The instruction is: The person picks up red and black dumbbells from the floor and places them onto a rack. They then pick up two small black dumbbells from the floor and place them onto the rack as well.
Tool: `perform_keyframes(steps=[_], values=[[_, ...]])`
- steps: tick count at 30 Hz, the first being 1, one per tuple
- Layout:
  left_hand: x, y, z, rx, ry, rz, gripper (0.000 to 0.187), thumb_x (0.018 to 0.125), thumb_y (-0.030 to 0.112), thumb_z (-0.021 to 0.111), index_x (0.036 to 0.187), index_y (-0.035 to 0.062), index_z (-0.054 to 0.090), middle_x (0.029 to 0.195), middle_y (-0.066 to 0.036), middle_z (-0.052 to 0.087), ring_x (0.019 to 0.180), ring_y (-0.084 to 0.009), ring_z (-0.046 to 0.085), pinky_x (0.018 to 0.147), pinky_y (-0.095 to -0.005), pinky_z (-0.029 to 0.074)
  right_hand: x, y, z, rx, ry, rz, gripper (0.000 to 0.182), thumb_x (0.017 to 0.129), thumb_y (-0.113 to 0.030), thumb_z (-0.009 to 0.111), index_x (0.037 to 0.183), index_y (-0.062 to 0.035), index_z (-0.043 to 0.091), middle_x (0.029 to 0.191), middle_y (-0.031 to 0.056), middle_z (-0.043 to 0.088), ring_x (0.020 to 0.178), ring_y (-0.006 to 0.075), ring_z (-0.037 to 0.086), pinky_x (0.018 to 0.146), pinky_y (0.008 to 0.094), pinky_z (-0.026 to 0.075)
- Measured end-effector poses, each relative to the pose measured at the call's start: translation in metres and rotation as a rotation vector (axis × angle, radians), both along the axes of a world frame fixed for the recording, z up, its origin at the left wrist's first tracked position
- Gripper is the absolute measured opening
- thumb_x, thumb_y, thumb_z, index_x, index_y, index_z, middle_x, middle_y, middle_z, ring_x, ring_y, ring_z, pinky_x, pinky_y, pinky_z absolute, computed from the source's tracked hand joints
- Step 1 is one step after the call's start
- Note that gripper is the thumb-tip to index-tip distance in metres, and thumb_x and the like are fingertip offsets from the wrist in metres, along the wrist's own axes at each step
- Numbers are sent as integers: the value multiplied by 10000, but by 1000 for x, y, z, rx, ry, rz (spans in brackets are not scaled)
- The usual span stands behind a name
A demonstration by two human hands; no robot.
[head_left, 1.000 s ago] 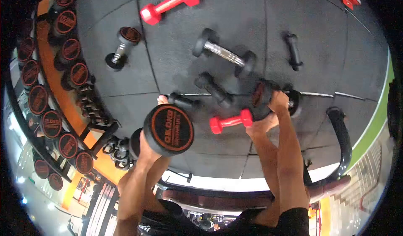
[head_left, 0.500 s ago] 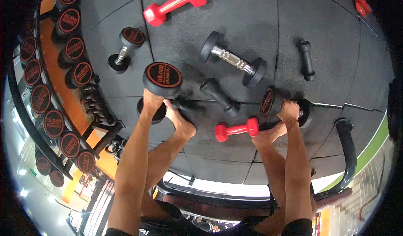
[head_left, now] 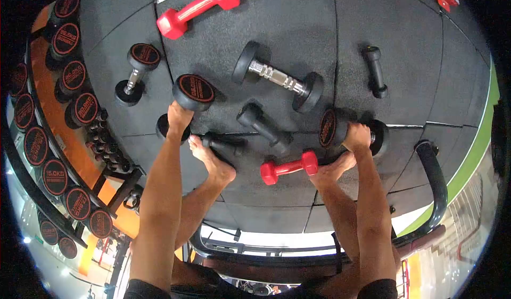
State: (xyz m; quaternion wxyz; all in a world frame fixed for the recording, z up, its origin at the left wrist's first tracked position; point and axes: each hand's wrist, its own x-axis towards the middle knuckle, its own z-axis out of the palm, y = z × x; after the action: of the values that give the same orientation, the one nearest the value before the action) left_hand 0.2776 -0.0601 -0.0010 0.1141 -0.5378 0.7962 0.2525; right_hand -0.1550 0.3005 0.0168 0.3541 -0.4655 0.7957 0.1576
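1. My left hand (head_left: 178, 115) is wrapped tight round the handle of a black dumbbell (head_left: 192, 92) with orange lettering.
2. My right hand (head_left: 356, 136) is clenched on a second black dumbbell (head_left: 329, 129).
3. Taking the red dumbbell (head_left: 289, 166) on the floor mat (head_left: 298, 27) as the mark: the left-hand weight lies well to its left, the right-hand one just to its right.
4. A chrome-handled dumbbell (head_left: 278, 77) lies beyond it.
5. The rack (head_left: 50, 134) stands far left.

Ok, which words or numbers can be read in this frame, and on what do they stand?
"15.0KG": orange-ringed black round end cap on the wall rack.
Orange print on the black round-headed dumbbell in the left hand: too blurred to read.
Other rack caps: orange print, blurred.
Red dumbbells: no text visible.
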Motion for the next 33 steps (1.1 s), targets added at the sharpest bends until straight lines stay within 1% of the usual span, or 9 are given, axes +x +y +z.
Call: perform_keyframes(steps=[4, 7, 9, 13, 17, 21, 25, 28, 33], values=[[-8, 6, 13, 64, -308, 60, 340, 735, 186, 681, 989, -36, 639, 899, -270, 677, 875, -464, 645, 764, -478, 533, 2, -2, 3, -52, -12, -35, 175, 642, -171, 672, 797, -90, 674, 810, 185, 699, 757, 389, 688, 715, 472, 558], [-10, 22, 61, -52, -79, 90, 406, 749, 167, 657, 1089, -46, 595, 934, -299, 663, 898, -463, 638, 807, -487, 520, 0, -6, 0, 173, -34, -70, 279, 677, -141, 672, 942, -52, 670, 946, 189, 702, 919, 398, 671, 839, 472, 534], [24, 28, 80, -55, -35, 28, 560, 790, 144, 639, 1288, -69, 492, 1257, -306, 552, 1176, -476, 512, 1029, -487, 413, 1, 7, -5, 20, -62, -68, 385, 707, -122, 665, 1078, -31, 621, 1076, 186, 667, 1071, 390, 604, 950, 473, 471], [29, 45, 183, -99, -83, -82, 705, 803, 104, 661, 1431, -31, 372, 1427, -289, 425, 1347, -475, 356, 1137, -474, 305, 0, 22, 29, -290, 54, 37, 562, 747, -107, 674, 1277, -27, 505, 1333, 176, 526, 1305, 370, 421, 1118, 486, 309], [17, 75, 265, 130, -111, -160, 689, 802, 84, 659, 1448, 131, 426, 1479, -273, 369, 1368, -471, 339, 1129, -479, 328, 14, 47, 96, -451, 188, 93, 585, 772, -214, 679, 1301, -33, 505, 1413, 168, 449, 1380, 380, 334, 1158, 503, 245], [-22, 117, 324, 299, 118, -244, 660, 804, 94, 641, 1431, 184, 455, 1464, -270, 387, 1351, -453, 373, 1116, -472, 348, 41, -8, 275, -50, -81, -218, 742, 764, -378, 682, 1375, -13, 474, 1497, 194, 356, 1453, 394, 199, 1166, 568, 171], [-86, 150, 392, 367, 221, -242, 639, 819, 151, 609, 1435, 165, 443, 1442, -268, 414, 1334, -433, 401, 1111, -483, 345, 66, 26, 347, 1, -66, -175, 908, 679, -291, 761, 1456, -54, 355, 1609, 171, 110, 1470, 390, 138, 1170, 568, 172], [-111, 163, 435, 337, 219, -277, 681, 814, 216, 634, 1457, 181, 412, 1467, -260, 389, 1354, -420, 382, 1120, -464, 339, 67, 33, 414, -45, -137, -290, 1100, 626, -216, 807, 1538, -139, 198, 1597, 145, 151, 1460, 407, 154, 1175, 569, 168], [-128, 159, 514, 387, 157, -272, 763, 798, 274, 649, 1496, 202, 349, 1513, -247, 337, 1395, -410, 334, 1164, -455, 261, 48, 31, 518, -126, -140, -377, 1067, 631, -242, 803, 1533, -224, 232, 1608, 137, 131, 1468, 392, 143, 1179, 563, 161]])
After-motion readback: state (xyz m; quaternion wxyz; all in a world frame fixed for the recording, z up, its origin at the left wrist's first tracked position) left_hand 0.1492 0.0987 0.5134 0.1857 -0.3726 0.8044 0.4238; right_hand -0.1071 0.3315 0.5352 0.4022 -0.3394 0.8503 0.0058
